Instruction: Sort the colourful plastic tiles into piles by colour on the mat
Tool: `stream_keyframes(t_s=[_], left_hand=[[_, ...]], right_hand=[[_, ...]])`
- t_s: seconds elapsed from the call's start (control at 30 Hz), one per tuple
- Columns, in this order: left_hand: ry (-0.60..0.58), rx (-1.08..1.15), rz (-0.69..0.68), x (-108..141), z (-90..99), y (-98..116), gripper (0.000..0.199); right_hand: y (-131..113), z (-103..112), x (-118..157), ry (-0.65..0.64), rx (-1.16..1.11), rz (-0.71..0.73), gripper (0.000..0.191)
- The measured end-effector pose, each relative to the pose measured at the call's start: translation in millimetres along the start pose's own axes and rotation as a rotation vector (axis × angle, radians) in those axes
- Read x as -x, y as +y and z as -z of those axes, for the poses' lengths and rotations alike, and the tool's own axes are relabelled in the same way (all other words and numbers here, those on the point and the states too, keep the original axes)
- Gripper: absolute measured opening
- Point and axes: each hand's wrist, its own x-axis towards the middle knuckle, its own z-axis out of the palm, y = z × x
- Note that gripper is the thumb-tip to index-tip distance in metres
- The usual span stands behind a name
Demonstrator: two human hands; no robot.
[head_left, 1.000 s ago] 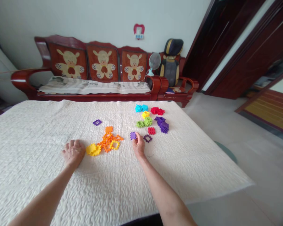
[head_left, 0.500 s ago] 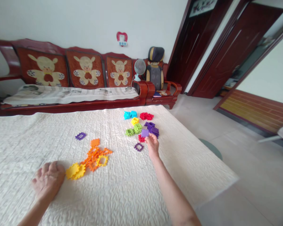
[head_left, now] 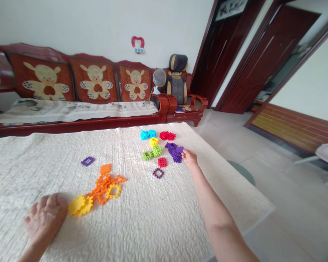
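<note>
Between the fingertips of my right hand (head_left: 190, 158) is a purple square tile (head_left: 179, 149) with notched edges, held at the purple tile pile (head_left: 175, 154). Left of that pile lie a red tile (head_left: 162, 162) and a dark purple open-frame tile (head_left: 158, 173). My left hand (head_left: 46, 215) rests on the cover, its fingers bent and partly hidden, beside the yellow tiles (head_left: 80, 205). Orange tiles (head_left: 102, 185) lie heaped just past them, with a yellow frame tile (head_left: 114, 191) at their right side. A lone purple tile (head_left: 88, 161) sits farther back.
A quilted cream cover (head_left: 142, 225) lies under everything. Blue tiles (head_left: 148, 134), red tiles (head_left: 167, 135), a small yellow heap (head_left: 153, 142) and green tiles (head_left: 152, 152) are grouped at the back right. Beyond stand a wooden sofa (head_left: 98, 123) and a small fan (head_left: 159, 78).
My right hand has carried the purple tile rightward, from over the red tile to the purple pile. My left hand stays beside the yellow tiles; the view has shifted slightly.
</note>
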Motion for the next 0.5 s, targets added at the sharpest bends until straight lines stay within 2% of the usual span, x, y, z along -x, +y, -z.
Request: stream_keyframes(t_s=[0.2, 0.5], left_hand=[[-0.019, -0.007, 0.01, 1.6, 4.6, 3.8, 0.05], [-0.045, -0.044, 0.038, 2.3, 5.1, 4.1, 0.055]], right_hand=[[3.5, -1.2, -2.1, 0.002, 0.04, -0.019, 0.017], [11.9, 1.5, 1.3, 0.023, 0.154, 0.033, 0.014]])
